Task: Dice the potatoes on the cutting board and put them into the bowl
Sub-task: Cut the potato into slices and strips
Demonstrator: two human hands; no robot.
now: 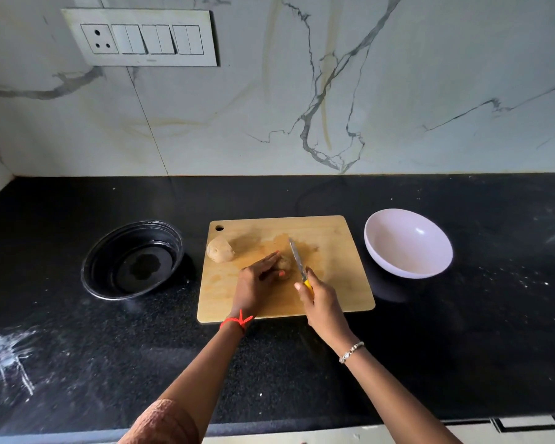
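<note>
Black countertop (430,331) bore the cutting board (334,267); left hand (257,280) pressed flat on a potato piece (285,265), right hand (321,299) gripping the knife (297,257) just right of it, blade pointing away.

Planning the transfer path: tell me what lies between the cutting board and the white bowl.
Nothing: the head view shows only a bare strip of black countertop between the cutting board and the white bowl.
</note>
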